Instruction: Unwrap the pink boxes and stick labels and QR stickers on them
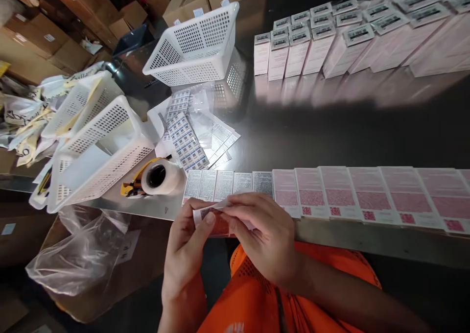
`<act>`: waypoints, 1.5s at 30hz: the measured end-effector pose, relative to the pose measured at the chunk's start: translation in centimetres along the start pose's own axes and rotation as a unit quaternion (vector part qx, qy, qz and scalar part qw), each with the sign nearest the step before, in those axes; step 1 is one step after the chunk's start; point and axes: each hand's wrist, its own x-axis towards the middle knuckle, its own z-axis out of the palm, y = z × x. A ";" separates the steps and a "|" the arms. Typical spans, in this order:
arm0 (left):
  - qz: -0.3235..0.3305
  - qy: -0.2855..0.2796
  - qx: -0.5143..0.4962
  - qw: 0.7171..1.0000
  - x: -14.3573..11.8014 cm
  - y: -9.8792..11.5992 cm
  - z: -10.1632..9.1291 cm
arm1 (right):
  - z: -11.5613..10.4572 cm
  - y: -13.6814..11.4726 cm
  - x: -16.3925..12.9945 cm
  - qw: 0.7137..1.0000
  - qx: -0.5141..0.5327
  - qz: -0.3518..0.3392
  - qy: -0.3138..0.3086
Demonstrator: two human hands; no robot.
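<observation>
— What do the two hands have between them?

— A small flat reddish packet with a white label strip (216, 219), held just off the near edge of the dark glossy counter (330, 137), at about 6 o'clock in the view. The left hand (187, 247) has its fingers closed on the packet's left end, thumb pressed on the front. The right hand (266, 237) covers the right end, its fingers pinched together on the white strip along the top.

— And directly beyond the hands?

— At 12 o'clock from them, a row of flat pink-and-white printed cartons (367, 193) lies along the counter's near edge, overlapping like tiles and running off toward 3 o'clock. The leftmost few show white faces with fine print (227, 183).

— To the left?

— At 10 o'clock from the hands sits a roll of clear tape on a yellow dispenser (157, 177). Just behind it lies a spread of barcode sticker sheets (187, 137). Two white perforated plastic baskets (99, 147) lie tipped at 9 o'clock, and a third white basket (196, 46) stands farther back at 11 o'clock.

— Farther off?

— Upright pale pink boxes with barcode tops (330, 41) stand in rows at 1 to 2 o'clock. A crumpled clear plastic bag (81, 259) hangs below the counter at 8 o'clock, and brown cardboard boxes (44, 34) pile up at far left. An orange mesh garment (264, 298) shows under the wrists.
</observation>
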 end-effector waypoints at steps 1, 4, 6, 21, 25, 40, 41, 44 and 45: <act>0.010 0.004 -0.006 1.000 0.2 0.0 0.0 | -0.1 0.0 0.0 1.000 -0.011 0.008 -0.010; 0.037 0.001 -0.028 0.999 0.8 0.1 -0.2 | -0.3 -0.1 -0.1 0.997 -0.056 -0.003 -0.054; 0.034 0.014 -0.033 0.999 1.2 0.1 -0.5 | -0.6 0.0 -0.2 0.990 -0.091 -0.039 -0.102; -0.058 -0.053 -0.012 0.997 5.3 -0.4 -2.9 | -12.1 -1.1 3.0 0.968 0.099 0.037 -0.228; -0.030 -0.134 0.131 0.982 3.7 -0.8 1.5 | -13.3 0.9 4.9 0.977 0.013 0.155 -0.145; 0.041 -0.229 0.261 0.937 3.2 -1.6 7.3 | -13.9 3.5 6.5 0.912 0.106 0.337 -0.207; 0.033 -0.223 0.267 0.937 3.1 -1.6 7.5 | -13.8 3.7 6.5 0.914 0.098 0.337 -0.205; -0.013 -0.205 0.297 0.933 2.7 -1.8 7.9 | -13.3 4.1 6.2 0.928 0.022 0.319 -0.192; -0.027 -0.201 0.311 0.928 2.6 -1.9 8.1 | -13.2 4.2 6.2 0.932 -0.020 0.307 -0.189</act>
